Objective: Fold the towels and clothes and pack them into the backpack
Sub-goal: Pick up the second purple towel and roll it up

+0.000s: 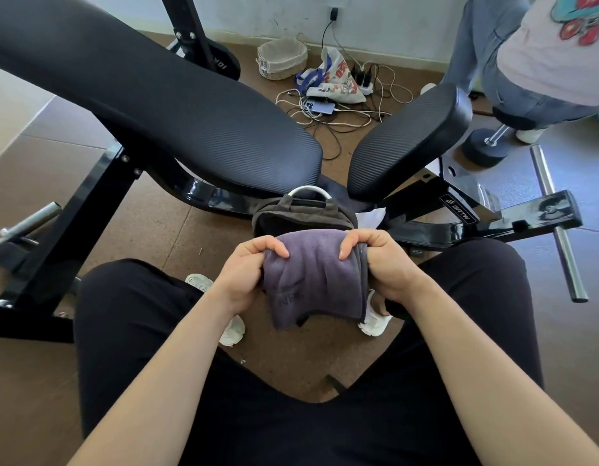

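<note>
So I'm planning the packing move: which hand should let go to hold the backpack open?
Probably the left hand: it pinches only the purple towel's corner, while the right hand wraps the stacked folded edge. The backpack sits directly ahead.

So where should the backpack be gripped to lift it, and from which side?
By the pale top handle of the backpack, coming straight down from above. It stands upright on the floor, with the handle arching clear at its top. Both hands now hold the purple towel in front of it.

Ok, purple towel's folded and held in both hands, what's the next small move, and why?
Probably lower the purple towel forward into the backpack. Left hand and right hand grip its top edge, and the bag's mouth looks open just beyond it.
</note>
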A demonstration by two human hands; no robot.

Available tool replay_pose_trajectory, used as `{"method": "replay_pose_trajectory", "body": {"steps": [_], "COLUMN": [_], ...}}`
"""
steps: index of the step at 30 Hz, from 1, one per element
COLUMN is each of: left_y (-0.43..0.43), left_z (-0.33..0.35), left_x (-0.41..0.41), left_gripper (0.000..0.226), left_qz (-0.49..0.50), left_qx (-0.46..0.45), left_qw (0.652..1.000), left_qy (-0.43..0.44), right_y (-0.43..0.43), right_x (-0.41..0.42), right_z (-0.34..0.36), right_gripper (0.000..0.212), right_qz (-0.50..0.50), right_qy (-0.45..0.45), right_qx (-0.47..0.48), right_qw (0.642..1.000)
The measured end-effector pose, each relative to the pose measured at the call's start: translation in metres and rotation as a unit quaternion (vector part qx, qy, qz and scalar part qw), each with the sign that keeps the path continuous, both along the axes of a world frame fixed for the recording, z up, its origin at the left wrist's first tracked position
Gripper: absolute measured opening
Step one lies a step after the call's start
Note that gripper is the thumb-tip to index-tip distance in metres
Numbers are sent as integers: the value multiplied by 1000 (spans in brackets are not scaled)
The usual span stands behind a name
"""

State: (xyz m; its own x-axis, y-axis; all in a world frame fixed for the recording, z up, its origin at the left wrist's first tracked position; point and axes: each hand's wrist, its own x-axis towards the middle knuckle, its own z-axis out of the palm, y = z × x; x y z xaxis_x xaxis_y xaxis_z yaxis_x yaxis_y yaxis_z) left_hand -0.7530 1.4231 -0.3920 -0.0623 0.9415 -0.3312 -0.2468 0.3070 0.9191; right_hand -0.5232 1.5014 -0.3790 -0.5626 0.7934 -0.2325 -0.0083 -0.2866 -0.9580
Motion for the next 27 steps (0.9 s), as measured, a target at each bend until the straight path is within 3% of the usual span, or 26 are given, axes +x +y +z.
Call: {"method": "replay_pose_trajectory", "body": {"steps": [5, 11, 14, 19, 23, 27], "left_y": [1, -1, -2, -4, -4, -6], "left_z": [1, 10, 10, 11, 13, 12], "left_x": [-2, 0, 2, 11, 9, 6], "left_gripper": [36, 34, 32, 44, 46, 40], "left_qz": [33, 70, 90, 98, 71, 51], "left_qx": [5, -6, -61, -175, -158, -104], "left_qw": [999, 997, 992, 971, 974, 988], "left_qy": [-19, -10, -59, -128, -147, -103], "right_y": [-1, 1, 1, -1, 3, 0], "right_x": [1, 4, 1, 0, 1, 3], "right_z": [5, 3, 3, 0, -3, 1], "right_gripper": [38, 37, 27, 47, 58, 43], "right_qz": [1, -30, -50, -38, -55, -77], "right_qy": [25, 15, 21, 44, 29, 3], "right_qx": [-13, 27, 10, 22, 71, 131], "right_qw": [1000, 999, 998, 998, 996, 988]}}
